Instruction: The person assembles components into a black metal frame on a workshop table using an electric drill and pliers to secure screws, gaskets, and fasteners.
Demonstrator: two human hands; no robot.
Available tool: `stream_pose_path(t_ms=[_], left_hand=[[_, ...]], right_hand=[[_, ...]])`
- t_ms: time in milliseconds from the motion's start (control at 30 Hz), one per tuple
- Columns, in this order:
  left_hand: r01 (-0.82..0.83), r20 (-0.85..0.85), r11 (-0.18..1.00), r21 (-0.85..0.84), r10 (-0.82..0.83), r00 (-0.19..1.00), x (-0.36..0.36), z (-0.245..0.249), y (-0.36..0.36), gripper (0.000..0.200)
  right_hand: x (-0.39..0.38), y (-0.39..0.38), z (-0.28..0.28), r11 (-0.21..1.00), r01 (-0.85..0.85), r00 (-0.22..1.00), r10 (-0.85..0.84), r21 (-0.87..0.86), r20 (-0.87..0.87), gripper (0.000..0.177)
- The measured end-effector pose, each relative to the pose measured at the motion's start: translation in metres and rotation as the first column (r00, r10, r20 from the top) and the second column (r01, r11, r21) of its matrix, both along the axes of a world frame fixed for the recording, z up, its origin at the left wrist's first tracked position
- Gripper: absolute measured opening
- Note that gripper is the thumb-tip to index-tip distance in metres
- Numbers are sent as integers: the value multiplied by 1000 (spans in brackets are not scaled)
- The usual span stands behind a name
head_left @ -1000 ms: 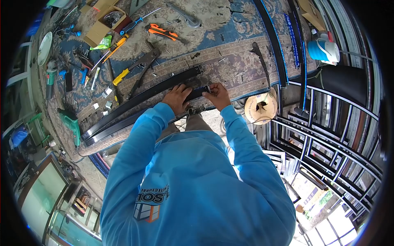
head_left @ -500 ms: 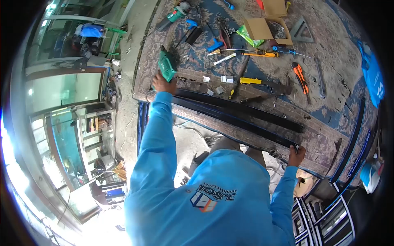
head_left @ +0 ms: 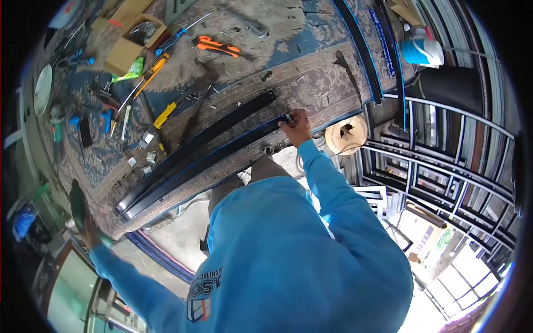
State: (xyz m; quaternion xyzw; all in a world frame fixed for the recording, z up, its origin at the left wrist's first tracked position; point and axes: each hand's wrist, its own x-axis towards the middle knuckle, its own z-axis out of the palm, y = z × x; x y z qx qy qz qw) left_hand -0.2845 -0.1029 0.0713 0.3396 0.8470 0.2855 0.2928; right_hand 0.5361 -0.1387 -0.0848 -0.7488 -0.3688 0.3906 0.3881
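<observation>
At the near edge of the carpet-covered work surface [head_left: 319,102], my right hand [head_left: 298,127] pinches the right end of the nearer black bar [head_left: 239,142], thumb and fingers drawn close together. A small metal piece [head_left: 287,117] shows right at my fingertips; whether I have hold of it, the bar or both, I cannot tell. The bar lies along the edge and runs away to my left, with a second black bar [head_left: 239,112] just beyond it; the two are near each other at their left ends and spread apart toward the right.

Out past those left ends, well away from my right, my left hand [head_left: 89,236] is wrapped around a green drill [head_left: 78,204]. Both are blurred, so I cannot make out how each finger sits.

Farther across the carpet lie a yellow-handled tool [head_left: 165,115], an orange utility knife [head_left: 217,46] and an open cardboard box [head_left: 123,57]. Near my right wrist, beyond the edge, sits a round cardboard spool [head_left: 335,140].
</observation>
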Motion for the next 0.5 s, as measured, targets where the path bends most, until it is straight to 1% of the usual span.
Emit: stream_pose_path(t_ms=[33,67,100,133,167,200,267,333,367,400,433,500], left_hand=[[12,212,1000,9,-13,977,34,40,-9,62],[19,412,1000,12,-22,911,84,81,-20,59],[71,506,985,159,-143,851,139,104,-27,62],[44,591,975,219,-169,789,172,112,-38,67],[0,593,964,264,-162,789,236,129,-40,70],[119,658,978,174,-205,725,234,128,-47,73],[303,798,952,43,-215,564,253,116,-54,77],[363,924,932,-6,-134,360,348,115,-32,78],[358,967,934,-22,-72,246,404,118,-23,78],[396,987,916,-65,1,158,437,114,-20,76],[435,994,895,-102,78,72,461,111,-15,74],[575,994,816,-59,-6,110,497,113,0,75]], right_hand=[[-1,1,5,1000,-1,1000,1,-14,12,50],[0,-1,3,1000,7,1000,-7,-3,23,51],[-1,-2,3,1000,20,999,-20,-2,33,51],[-3,-2,3,1000,30,999,-30,4,41,52],[-4,0,6,999,36,998,-36,12,48,52],[-5,3,20,999,36,999,-36,-12,16,54],[-5,3,19,999,53,999,-53,-8,13,54],[-2,7,19,998,66,997,-66,-2,26,54],[0,7,20,998,68,997,-67,-7,39,54],[-1,4,20,998,67,996,-66,-16,51,54],[-1,2,17,997,73,997,-72,-20,24,54],[0,3,10,996,83,996,-83,-23,-23,53]])
